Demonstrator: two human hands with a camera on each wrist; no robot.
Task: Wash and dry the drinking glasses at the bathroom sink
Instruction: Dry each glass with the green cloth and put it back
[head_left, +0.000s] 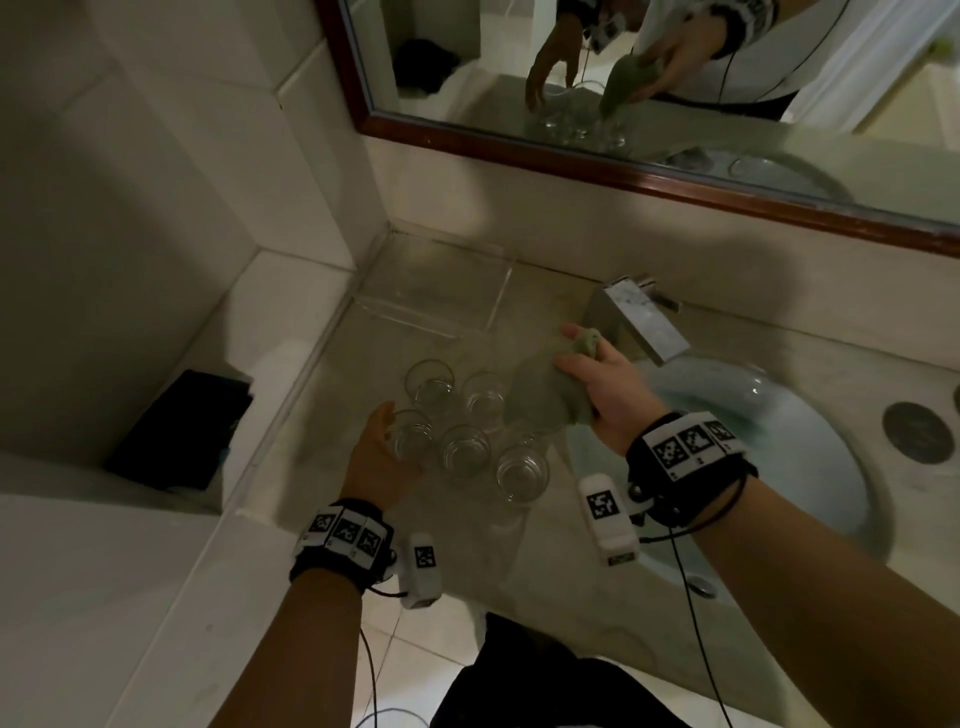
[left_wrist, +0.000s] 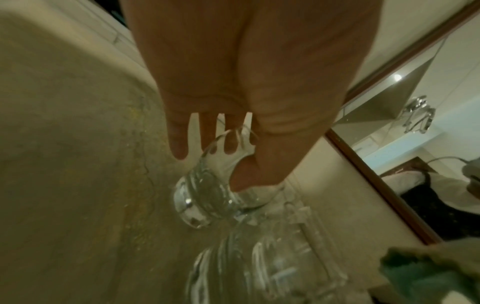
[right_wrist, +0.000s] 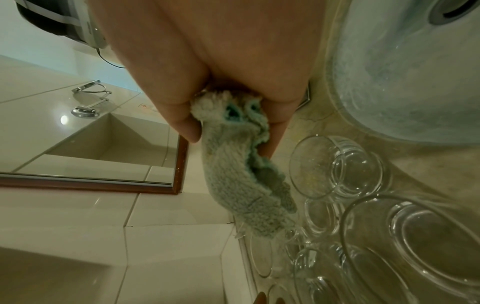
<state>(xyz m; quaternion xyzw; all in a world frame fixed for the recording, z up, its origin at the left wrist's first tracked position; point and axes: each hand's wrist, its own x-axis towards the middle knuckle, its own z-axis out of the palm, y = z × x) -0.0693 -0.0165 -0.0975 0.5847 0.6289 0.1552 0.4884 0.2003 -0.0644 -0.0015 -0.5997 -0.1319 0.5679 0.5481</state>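
Several clear drinking glasses (head_left: 466, 449) stand upright in a cluster on the beige counter (head_left: 519, 545), left of the sink (head_left: 810, 467). My left hand (head_left: 387, 421) holds the front-left glass (head_left: 413, 436). In the left wrist view its thumb (left_wrist: 244, 176) lies on the near side of that glass (left_wrist: 197, 201), with the fingers behind the rim. My right hand (head_left: 582, 358) grips a bunched pale green cloth (head_left: 540, 400), which hangs over the right side of the cluster. In the right wrist view the cloth (right_wrist: 233, 185) dangles from the hand (right_wrist: 233, 131) beside the glasses (right_wrist: 337, 168).
A square chrome tap (head_left: 639, 317) stands behind the basin. A clear tray (head_left: 431, 296) lies in the back corner, under the wood-framed mirror (head_left: 623, 171). A black object (head_left: 182, 431) sits on the lower ledge to the left. A dark round disc (head_left: 917, 431) lies right of the sink.
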